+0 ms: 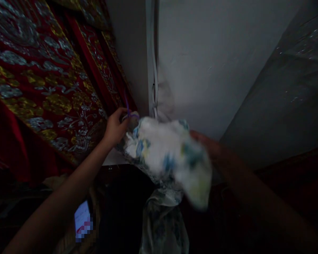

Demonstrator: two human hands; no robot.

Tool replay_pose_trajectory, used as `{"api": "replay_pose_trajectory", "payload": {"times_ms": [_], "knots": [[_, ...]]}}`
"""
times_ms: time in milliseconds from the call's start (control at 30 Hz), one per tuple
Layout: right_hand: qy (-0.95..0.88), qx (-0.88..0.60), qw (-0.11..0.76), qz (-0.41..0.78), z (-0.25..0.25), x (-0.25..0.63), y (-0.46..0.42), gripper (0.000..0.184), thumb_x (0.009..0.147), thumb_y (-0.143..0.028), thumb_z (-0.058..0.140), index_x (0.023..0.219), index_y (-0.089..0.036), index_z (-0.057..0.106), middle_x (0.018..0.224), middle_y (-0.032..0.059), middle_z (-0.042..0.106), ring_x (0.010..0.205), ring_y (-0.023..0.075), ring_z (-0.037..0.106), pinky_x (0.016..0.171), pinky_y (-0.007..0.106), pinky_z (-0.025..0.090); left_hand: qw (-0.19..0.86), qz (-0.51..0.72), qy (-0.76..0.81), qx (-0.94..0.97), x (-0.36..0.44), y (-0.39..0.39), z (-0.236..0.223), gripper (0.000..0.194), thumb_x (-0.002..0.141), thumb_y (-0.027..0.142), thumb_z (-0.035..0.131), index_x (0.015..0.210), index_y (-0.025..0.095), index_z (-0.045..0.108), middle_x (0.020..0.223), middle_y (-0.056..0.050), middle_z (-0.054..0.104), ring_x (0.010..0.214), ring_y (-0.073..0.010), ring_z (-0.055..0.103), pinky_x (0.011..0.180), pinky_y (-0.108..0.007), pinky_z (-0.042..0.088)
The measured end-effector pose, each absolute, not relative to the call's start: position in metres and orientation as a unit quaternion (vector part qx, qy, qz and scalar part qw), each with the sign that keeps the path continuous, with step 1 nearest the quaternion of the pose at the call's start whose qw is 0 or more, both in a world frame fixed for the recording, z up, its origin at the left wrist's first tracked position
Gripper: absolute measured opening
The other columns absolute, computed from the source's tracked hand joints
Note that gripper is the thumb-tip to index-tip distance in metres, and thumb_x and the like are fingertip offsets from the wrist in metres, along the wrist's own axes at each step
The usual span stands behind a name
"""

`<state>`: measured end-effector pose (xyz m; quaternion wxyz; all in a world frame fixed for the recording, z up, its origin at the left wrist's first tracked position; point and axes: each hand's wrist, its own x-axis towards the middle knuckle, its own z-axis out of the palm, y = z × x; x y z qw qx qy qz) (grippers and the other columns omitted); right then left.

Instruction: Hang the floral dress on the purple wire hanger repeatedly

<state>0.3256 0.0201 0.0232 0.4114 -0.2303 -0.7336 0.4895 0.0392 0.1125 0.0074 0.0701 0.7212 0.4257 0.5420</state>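
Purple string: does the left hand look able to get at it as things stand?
Probably yes: the left hand is right at the purple string, with nothing seen in between.

Cloth (pixel 161 148): white, with blotchy blue, green and yellow patterns. Bunched and creased, held up off the floor near the middle of the view. Right part blurred; a flap droops there, yellowish-green toward its tip. Left end is crumpled. Purple cord (pixel 127 105): thin, upper end sticking up, lower part curving right beside the cloth's upper left corner; can't tell if tied. Sheer length (pixel 164 225): dim, patterned, hangs below; can't tell if joined to cloth.
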Motion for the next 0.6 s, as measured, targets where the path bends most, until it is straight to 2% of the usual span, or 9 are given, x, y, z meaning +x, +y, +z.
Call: {"api": "replay_pose_trajectory", "payload": {"times_ms": [67,100,133,200,300,367,467,500,600], "knots": [[-0.819,-0.178,0.209,0.505,0.013,0.329,0.016,0.026,0.086,-0.040,0.072,0.098,-0.018,0.079,0.091,0.0046,0.080,0.088,0.0202,0.076,0.081,0.034,0.060,0.107,0.561,0.395,0.719,0.044,0.099,0.002,0.024,0.093,0.036,0.060,0.106,0.016,0.068,0.095,-0.006,0.072,0.088,-0.0190,0.066,0.080,-0.028,0.049],[-0.840,-0.179,0.156,0.489,0.008,0.329,0.016,0.027,0.091,-0.034,0.066,0.111,-0.018,0.076,0.102,0.0059,0.079,0.096,0.0191,0.075,0.087,0.034,0.059,0.126,0.566,0.380,0.720,0.048,0.091,0.001,0.027,0.095,0.040,0.059,0.106,0.017,0.068,0.092,-0.005,0.071,0.085,-0.0180,0.065,0.077,-0.027,0.049],[-0.852,-0.206,0.163,0.453,0.003,0.327,0.016,0.032,0.094,-0.031,0.062,0.122,-0.019,0.072,0.111,0.0072,0.078,0.102,0.0187,0.073,0.092,0.035,0.058,0.146,0.569,0.367,0.721,0.052,0.083,0.001,0.029,0.097,0.043,0.057,0.106,0.018,0.068,0.088,-0.004,0.070,0.081,-0.0170,0.065,0.074,-0.026,0.049],[-0.862,-0.281,0.254,0.337,-0.009,0.320,0.019,0.051,0.092,-0.029,0.066,0.141,-0.021,0.058,0.132,0.0105,0.068,0.119,0.0216,0.066,0.103,0.040,0.054,0.199,0.576,0.339,0.717,0.063,0.065,0.006,0.033,0.099,0.046,0.053,0.105,0.018,0.069,0.080,-0.003,0.068,0.075,-0.0156,0.063,0.070,-0.025,0.048],[-0.871,-0.341,0.333,0.117,-0.025,0.301,0.018,0.102,0.078,-0.024,0.079,0.162,-0.024,0.021,0.166,0.0156,0.029,0.151,0.0315,0.032,0.121,0.053,0.035,0.328,0.618,0.272,0.661,0.083,0.037,0.018,0.035,0.100,0.048,0.052,0.101,0.019,0.070,0.075,-0.002,0.066,0.072,-0.0150,0.063,0.069,-0.025,0.051],[-0.879,-0.333,0.340,-0.005,-0.035,0.286,0.015,0.112,0.077,-0.021,0.080,0.164,-0.026,0.010,0.170,0.0165,0.012,0.157,0.0358,0.014,0.124,0.061,0.023,0.429,0.650,0.231,0.583,0.098,0.020,0.024,0.031,0.098,0.047,0.055,0.099,0.019,0.069,0.079,-0.002,0.068,0.072,-0.0139,0.064,0.069,-0.025,0.053],[-0.872,-0.301,0.372,-0.107,-0.046,0.270,0.008,0.102,0.080,-0.026,0.074,0.163,-0.025,0.014,0.164,0.0195,0.024,0.153,0.0397,0.020,0.122,0.069,0.014,0.534,0.658,0.211,0.488,0.114,-0.003,0.025,0.021,0.093,0.041,0.065,0.099,0.020,0.066,0.090,-0.002,0.072,0.072,-0.0116,0.066,0.067,-0.022,0.055],[-0.866,-0.292,0.388,-0.116,-0.049,0.268,0.006,0.100,0.080,-0.030,0.074,0.162,-0.025,0.016,0.158,0.0202,0.032,0.150,0.0403,0.028,0.120,0.070,0.017,0.556,0.646,0.211,0.478,0.116,-0.008,0.023,0.019,0.092,0.038,0.068,0.099,0.021,0.066,0.093,-0.002,0.073,0.073,-0.0115,0.067,0.065,-0.021,0.055],[-0.866,-0.271,0.406,-0.111,-0.059,0.271,0.003,0.099,0.074,-0.039,0.076,0.158,-0.023,0.025,0.134,0.0181,0.052,0.125,0.0379,0.051,0.105,0.062,0.042,0.587,0.578,0.213,0.524,0.113,-0.012,0.013,0.021,0.086,0.033,0.075,0.102,0.022,0.066,0.104,-0.005,0.075,0.083,-0.0150,0.072,0.070,-0.024,0.057]]}}
